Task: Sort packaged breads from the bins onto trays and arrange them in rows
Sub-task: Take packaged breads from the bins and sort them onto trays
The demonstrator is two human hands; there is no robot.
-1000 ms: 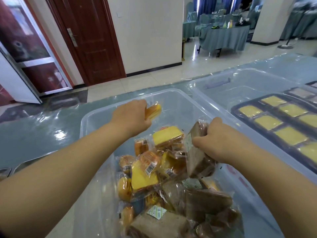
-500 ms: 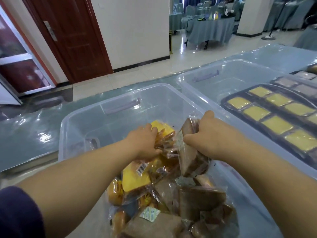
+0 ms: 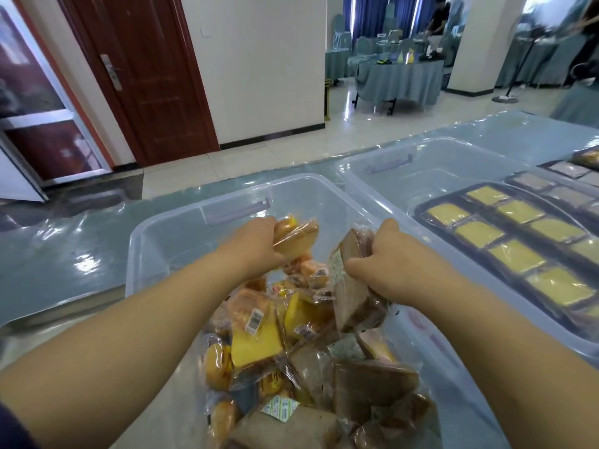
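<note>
Hands: two, both yours, both over the near bin (image 3: 168, 234). Your left hand (image 3: 252, 247) is raised above the far end of the heap (image 3: 308, 367), fingers curled round a golden packet (image 3: 296, 243); a rounder orange bit shows just above it, and you cannot tell whether that makes one packet or two. Your right hand (image 3: 402, 267) grips a brown packet (image 3: 348, 296) that hangs on edge below the thumb, with more brown wrapping bunched at the knuckles; the count there is unclear too.

Bins: two, clear plastic, side by side on the film-covered tabletop (image 3: 64, 254). The second bin (image 3: 421, 170) stands to your right.

The heap fills the near end of your bin: yellow wedges, small orange rolls and dark brown slabs, each in crinkled clear wrap, some with barcode labels.

To your right, the dark tray (image 3: 421, 211) shows eight yellow slices (image 3: 515, 259) in two straight rows of four, flat and evenly spaced, before the edge cuts it off. Behind it lie pale brown packets (image 3: 531, 182) in a line. Whether the tray sits in the second bin or beside it cannot be told.
</note>
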